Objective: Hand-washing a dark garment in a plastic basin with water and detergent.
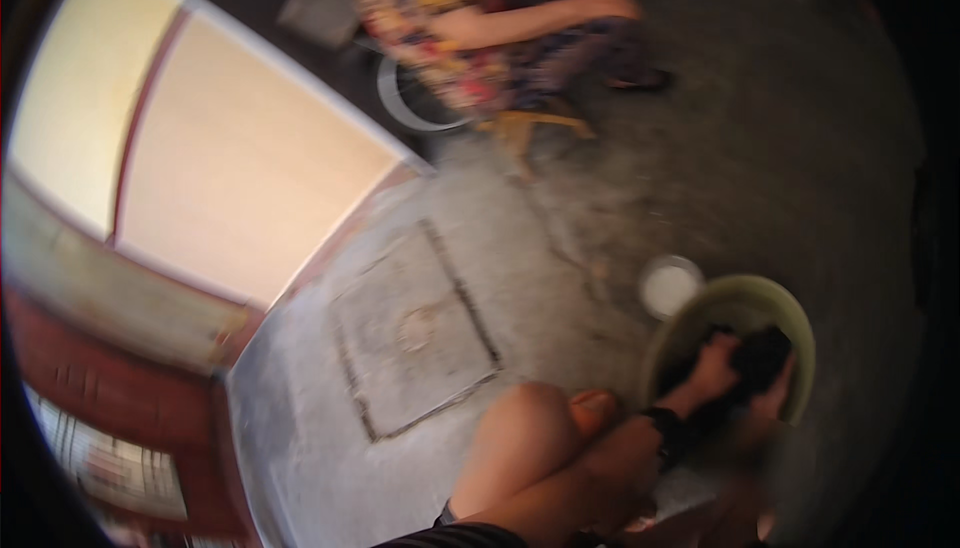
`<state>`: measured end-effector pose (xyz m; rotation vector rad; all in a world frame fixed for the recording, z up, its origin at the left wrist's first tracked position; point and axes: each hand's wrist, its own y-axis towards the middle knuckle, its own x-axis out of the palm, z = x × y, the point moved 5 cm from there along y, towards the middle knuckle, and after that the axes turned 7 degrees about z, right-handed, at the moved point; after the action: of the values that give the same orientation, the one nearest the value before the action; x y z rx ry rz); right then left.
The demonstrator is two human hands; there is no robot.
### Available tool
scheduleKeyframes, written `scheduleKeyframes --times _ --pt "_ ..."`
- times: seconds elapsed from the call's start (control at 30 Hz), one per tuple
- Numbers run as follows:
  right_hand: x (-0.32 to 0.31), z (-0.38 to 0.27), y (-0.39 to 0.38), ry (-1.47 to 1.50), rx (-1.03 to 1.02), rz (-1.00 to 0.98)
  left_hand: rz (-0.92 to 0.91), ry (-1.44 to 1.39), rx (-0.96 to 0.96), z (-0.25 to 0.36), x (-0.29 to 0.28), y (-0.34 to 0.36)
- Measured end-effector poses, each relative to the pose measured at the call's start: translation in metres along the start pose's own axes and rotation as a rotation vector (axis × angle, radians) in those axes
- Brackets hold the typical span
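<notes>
We've got the dark cloth-like bundle [760,356] inside the green basin [803,323], between our hands: left hand [713,366] grip clasping it, right hand [773,396] alongside, grip unreadable, long axis blurred.

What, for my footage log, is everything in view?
Basin: one, green, lower right
Dark cloth: one bunch, black, in basin
Round object: one, white, beside basin
Seated person: one, multicoloured top, top centre
Stool: one, yellowish, beneath person
Round container: one, pale-rimmed, behind person
Boxy object: one, grey, left of person
Floor slab: one, grey, left of centre
Floor: one, grey, throughout
Panels: two, cream, upper left
Wall section: one, red-brown, lower left
Knee: one, bare, lower centre
Wristband: one, black, left wrist
Left hand: one, bare, at cloth
Right hand: one, bare, at cloth
</notes>
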<state>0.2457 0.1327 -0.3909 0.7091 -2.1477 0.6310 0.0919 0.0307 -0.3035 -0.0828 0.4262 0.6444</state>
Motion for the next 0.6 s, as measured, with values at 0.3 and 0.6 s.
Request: scheduleKeyframes --times 0.3,0.6 --pt "-0.009 -0.006 -0.05 -0.793 -0.078 1.048 -0.374 0.601 -0.083 -0.018 -0.035 0.036" --pt "0.008 0.021 -0.043 -1.197 -0.239 0.903 -0.695 0.921 -0.144 -0.022 0.041 0.034"
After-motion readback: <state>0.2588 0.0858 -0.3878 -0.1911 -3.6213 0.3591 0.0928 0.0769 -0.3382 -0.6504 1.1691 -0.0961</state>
